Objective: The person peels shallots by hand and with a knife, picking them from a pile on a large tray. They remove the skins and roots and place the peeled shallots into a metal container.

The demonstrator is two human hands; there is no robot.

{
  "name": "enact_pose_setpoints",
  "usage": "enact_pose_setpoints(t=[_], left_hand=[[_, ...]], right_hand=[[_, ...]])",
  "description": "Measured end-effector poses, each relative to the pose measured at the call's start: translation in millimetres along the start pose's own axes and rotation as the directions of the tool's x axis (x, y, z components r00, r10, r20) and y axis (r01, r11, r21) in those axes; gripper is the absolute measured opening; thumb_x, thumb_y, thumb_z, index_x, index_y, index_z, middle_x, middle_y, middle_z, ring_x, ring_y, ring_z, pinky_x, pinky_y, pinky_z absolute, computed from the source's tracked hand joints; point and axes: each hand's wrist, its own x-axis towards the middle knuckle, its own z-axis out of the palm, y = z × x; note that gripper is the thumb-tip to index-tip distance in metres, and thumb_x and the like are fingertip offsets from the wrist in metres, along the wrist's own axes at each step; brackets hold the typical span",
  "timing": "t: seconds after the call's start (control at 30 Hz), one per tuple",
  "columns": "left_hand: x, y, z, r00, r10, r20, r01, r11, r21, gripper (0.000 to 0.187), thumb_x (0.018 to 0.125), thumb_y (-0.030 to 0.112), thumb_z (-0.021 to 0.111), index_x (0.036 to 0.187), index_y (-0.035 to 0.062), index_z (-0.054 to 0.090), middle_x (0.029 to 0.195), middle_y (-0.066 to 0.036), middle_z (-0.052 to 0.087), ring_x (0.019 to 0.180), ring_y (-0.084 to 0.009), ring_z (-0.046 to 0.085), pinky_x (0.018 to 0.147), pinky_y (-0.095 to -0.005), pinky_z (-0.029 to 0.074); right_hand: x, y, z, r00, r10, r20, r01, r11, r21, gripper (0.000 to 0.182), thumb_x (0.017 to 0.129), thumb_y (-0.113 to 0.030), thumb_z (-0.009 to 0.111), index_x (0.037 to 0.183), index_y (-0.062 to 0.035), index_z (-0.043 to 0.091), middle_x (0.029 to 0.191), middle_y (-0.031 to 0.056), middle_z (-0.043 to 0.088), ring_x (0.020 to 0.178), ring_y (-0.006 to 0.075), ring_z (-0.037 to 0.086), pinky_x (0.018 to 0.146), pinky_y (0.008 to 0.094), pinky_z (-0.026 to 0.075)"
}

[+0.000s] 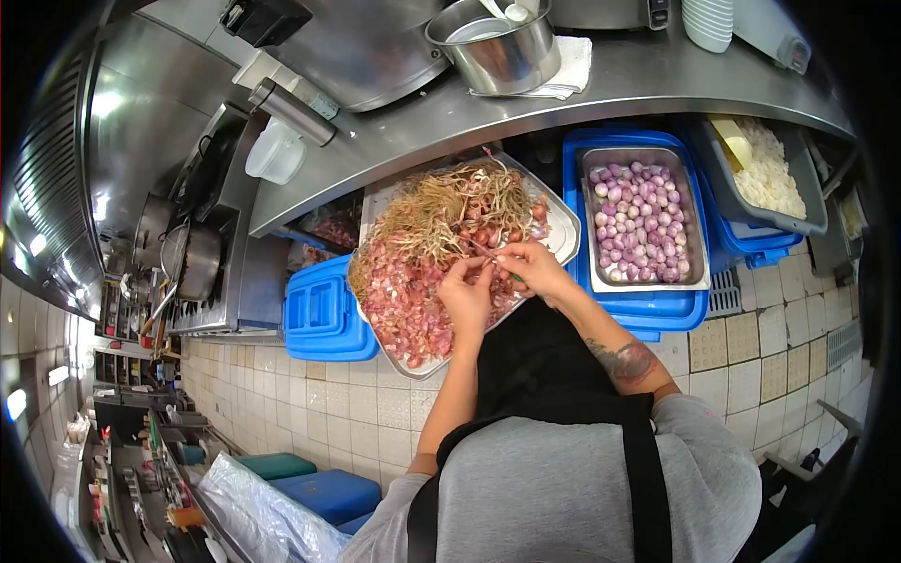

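Note:
Over a large metal tray (566, 228) both hands are close together. My left hand (466, 296) is closed, its fingertips pinching what looks like a shallot, mostly hidden by the fingers. Beside it, my right hand (531, 269) is wrapped round a small knife with a green handle (518, 277); its blade is hard to make out. Reddish shallot skins (408, 300) cover the near and left part of the tray. Dry stringy stalks (436, 208) are heaped at the back, with unpeeled shallots (538, 212) at their right. Peeled purple shallots (638, 220) fill a steel pan (699, 272) to the right.
The steel pan rests on a blue lidded bin (624, 305). Another blue lid (324, 310) is left of the tray. At right, a grey tub (798, 223) holds white chopped food and a yellow scoop (730, 143). A steel counter (394, 136) with a pot (497, 56) runs behind.

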Motion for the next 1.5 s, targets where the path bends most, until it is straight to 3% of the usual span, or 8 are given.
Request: enact_pose_setpoints(t=[0.13, 0.23, 0.37, 0.5, 0.93, 1.13, 1.33, 1.5], left_hand=[[8, -18, -13, 0.986, -0.120, 0.114, 0.164, 0.808, -0.566, 0.012, 0.081, -0.003, 0.065, 0.093, -0.0013, 0.063, 0.088, -0.005, 0.065, 0.078, -0.0101, 0.060, 0.072, -0.0204, 0.048], [12, -19, -26, 0.967, -0.225, 0.116, 0.226, 0.558, -0.798, 0.018, 0.083, -0.001, 0.063, 0.101, -0.0015, 0.060, 0.089, -0.005, 0.063, 0.077, -0.0099, 0.058, 0.070, -0.0203, 0.048], [8, 10, -43, 0.970, -0.179, 0.166, 0.219, 0.345, -0.913, 0.021, 0.087, 0.000, 0.058, 0.108, -0.0004, 0.056, 0.093, -0.006, 0.062, 0.081, -0.0115, 0.059, 0.073, -0.0206, 0.050], [2, 25, -48, 0.967, -0.233, 0.107, 0.184, 0.342, -0.922, 0.021, 0.086, -0.001, 0.059, 0.106, -0.0006, 0.055, 0.093, -0.006, 0.061, 0.085, -0.0148, 0.062, 0.080, -0.0250, 0.054], [-18, 46, -51, 0.993, -0.115, -0.007, 0.045, 0.441, -0.897, 0.018, 0.083, -0.005, 0.061, 0.100, -0.0016, 0.059, 0.091, -0.010, 0.065, 0.078, -0.0141, 0.063, 0.069, -0.0249, 0.054], [-20, 49, -47, 0.992, -0.124, -0.015, 0.043, 0.450, -0.892, 0.017, 0.083, -0.005, 0.061, 0.100, -0.0022, 0.059, 0.091, -0.010, 0.065, 0.078, -0.0147, 0.063, 0.069, -0.0253, 0.054], [-24, 51, -45, 0.989, -0.117, -0.086, -0.017, 0.494, -0.869, 0.018, 0.083, -0.007, 0.061, 0.101, -0.0033, 0.060, 0.093, -0.011, 0.064, 0.082, -0.0154, 0.063, 0.071, -0.0256, 0.054], [-27, 50, -38, 0.927, 0.075, -0.367, -0.281, 0.786, -0.551, 0.020, 0.081, -0.010, 0.062, 0.100, -0.0042, 0.061, 0.097, -0.011, 0.061, 0.085, -0.0136, 0.062, 0.074, -0.0240, 0.053]], right_hand=[[6, -3, -9, 0.986, 0.117, 0.118, -0.149, 0.935, 0.322, 0.026, 0.093, -0.023, 0.054, 0.112, -0.0061, 0.057, 0.072, 0.0012, 0.053, 0.049, 0.0047, 0.042, 0.038, 0.0182, 0.026], [3, -5, 5, 0.996, 0.019, -0.084, -0.012, 0.997, 0.083, 0.028, 0.093, -0.021, 0.053, 0.117, -0.0060, 0.055, 0.075, 0.0017, 0.058, 0.047, 0.0045, 0.040, 0.038, 0.0185, 0.029], [-21, -18, 39, 0.803, -0.584, -0.120, 0.431, 0.708, -0.559, 0.031, 0.091, -0.011, 0.054, 0.119, -0.0014, 0.058, 0.070, 0.0013, 0.058, 0.048, 0.0023, 0.041, 0.044, 0.0187, 0.033], [-45, -34, 69, 0.770, -0.637, -0.027, 0.556, 0.692, -0.460, 0.034, 0.084, -0.010, 0.060, 0.117, -0.0015, 0.059, 0.076, 0.0102, 0.062, 0.067, 0.0156, 0.058, 0.063, 0.0285, 0.046], [-54, -41, 81, 0.718, -0.689, 0.093, 0.673, 0.656, -0.341, 0.027, 0.084, -0.002, 0.060, 0.111, 0.0014, 0.061, 0.094, 0.0116, 0.064, 0.087, 0.0150, 0.061, 0.075, 0.0252, 0.048], [-54, -41, 85, 0.770, -0.637, 0.036, 0.631, 0.752, -0.191, 0.020, 0.086, -0.002, 0.059, 0.105, 0.0039, 0.061, 0.096, 0.0113, 0.065, 0.086, 0.0140, 0.062, 0.074, 0.0246, 0.049], [-53, -42, 82, 0.722, -0.690, 0.054, 0.655, 0.656, -0.375, 0.019, 0.086, -0.003, 0.060, 0.103, 0.0051, 0.062, 0.093, 0.0081, 0.066, 0.082, 0.0106, 0.061, 0.070, 0.0232, 0.048], [-49, -41, 77, 0.898, -0.432, 0.090, 0.430, 0.902, 0.043, 0.018, 0.088, -0.005, 0.059, 0.104, 0.0031, 0.061, 0.087, 0.0039, 0.064, 0.069, 0.0045, 0.056, 0.060, 0.0183, 0.045]])
